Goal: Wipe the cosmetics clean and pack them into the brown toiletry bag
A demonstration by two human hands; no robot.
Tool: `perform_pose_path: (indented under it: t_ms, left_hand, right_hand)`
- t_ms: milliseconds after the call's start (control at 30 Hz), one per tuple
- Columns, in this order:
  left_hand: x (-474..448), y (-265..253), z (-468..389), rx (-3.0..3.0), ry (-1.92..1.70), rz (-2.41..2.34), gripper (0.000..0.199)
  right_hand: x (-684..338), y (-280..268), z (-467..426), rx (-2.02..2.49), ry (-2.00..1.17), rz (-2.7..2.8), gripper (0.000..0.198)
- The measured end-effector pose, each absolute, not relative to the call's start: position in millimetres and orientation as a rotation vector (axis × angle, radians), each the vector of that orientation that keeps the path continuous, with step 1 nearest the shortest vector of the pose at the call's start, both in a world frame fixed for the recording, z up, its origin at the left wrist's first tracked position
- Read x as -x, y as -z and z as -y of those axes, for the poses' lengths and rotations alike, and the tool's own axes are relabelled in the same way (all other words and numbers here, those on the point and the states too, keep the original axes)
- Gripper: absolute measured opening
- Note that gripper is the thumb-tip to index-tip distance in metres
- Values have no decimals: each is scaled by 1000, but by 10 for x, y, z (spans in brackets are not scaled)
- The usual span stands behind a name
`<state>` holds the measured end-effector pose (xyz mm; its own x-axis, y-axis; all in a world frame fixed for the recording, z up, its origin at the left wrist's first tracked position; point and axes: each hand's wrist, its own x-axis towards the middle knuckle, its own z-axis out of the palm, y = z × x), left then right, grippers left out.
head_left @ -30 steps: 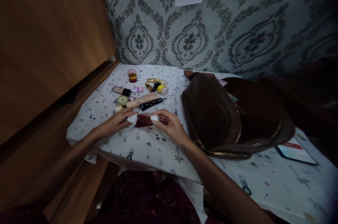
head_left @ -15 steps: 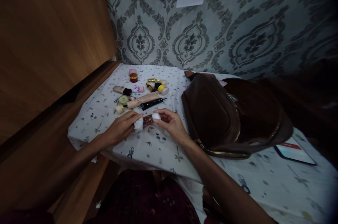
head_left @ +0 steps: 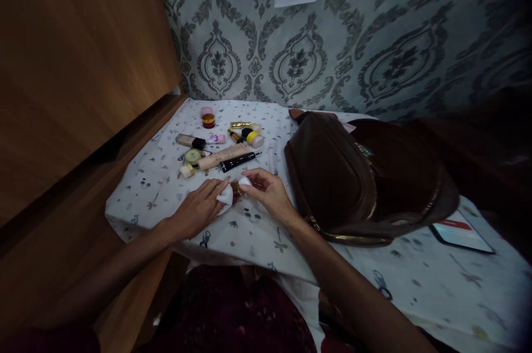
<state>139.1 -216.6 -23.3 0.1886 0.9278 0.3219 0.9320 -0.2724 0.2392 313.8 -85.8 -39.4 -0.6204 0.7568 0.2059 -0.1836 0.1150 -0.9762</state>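
Observation:
Over the front of the cloth-covered table, my left hand (head_left: 200,208) is closed on a crumpled white wipe (head_left: 225,198). The wipe touches the left side of a small, shiny brown bottle (head_left: 236,191). My right hand (head_left: 268,192) pinches the bottle at its white end (head_left: 245,181), thumb and fingers together; whether that end is a cap cannot be made out. Just beyond my hands lie a beige tube (head_left: 222,157), a black tube (head_left: 240,162) with a thin tip, and a round greenish compact (head_left: 192,156).
Farther back are a red jar (head_left: 208,121), a foundation bottle (head_left: 190,141), a gold tube (head_left: 240,124) and a black-and-yellow bottle (head_left: 252,137). A large brown bag (head_left: 332,175) stands on the right, with a phone (head_left: 463,232) beside it. A wooden cabinet (head_left: 83,65) borders the left.
My left hand and the wipe have shifted slightly right, covering more of the brown bottle. The bottle has turned a little, while my right hand keeps its pinch.

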Motion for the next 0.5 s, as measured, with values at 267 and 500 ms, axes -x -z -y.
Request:
perform_pose_path:
  t_ms: [267,500]
  left_hand:
    - [-1162,458,2431,2380,666,1947,51]
    - [-1354,247,2165,2434,1060,1954,41]
  right_hand:
    - [-3153,398,828,648,-1625,1700,34]
    - [-3195,310,867,578,-1763,1671,32]
